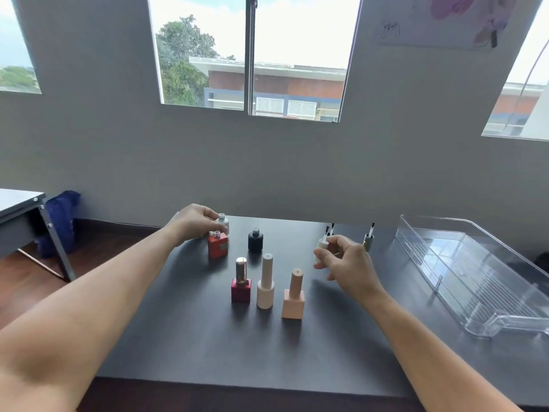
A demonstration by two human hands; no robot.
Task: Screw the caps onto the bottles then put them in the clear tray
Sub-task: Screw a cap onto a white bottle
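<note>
Grey painted wall (pixel 267 162) across the whole back, cut by a big sliding window (pixel 252 55) looking out on trees and a brick building, more windows at both edges. Pale floral poster (pixel 445 19) taped up top right. Brown wood floor (pixel 17 281) down left, with the corner of a grey metal-legged desk (pixel 20 209) and a blue bag (pixel 61 221) slumped against the wall behind it.

Dark matte grey bench (pixel 208 337) filling the lower middle, pushed close to the wall. Long clear plastic tray (pixel 475 292) on its right side, nothing in it, well apart from the bottles.

Front row, all capped and upright: dark red square bottle with rose-gold cap (pixel 241 282), cream round bottle with tall cap (pixel 265 282), peach square bottle with tall cap (pixel 294 295). Behind those, uncapped: orange-red square bottle (pixel 217 246) and small black round bottle (pixel 255 240).

Left hand (pixel 193 223) closed round a clear silvery round bottle (pixel 222 223) at the back left, open neck showing, just behind the orange-red one. Right hand (pixel 346 263) pinched on a cream brush cap (pixel 323 243), lifted off the surface. Gold brush cap (pixel 368 240) standing brush-up near the back edge, two more dark brush tips (pixel 329 230) poking up behind the right hand.
</note>
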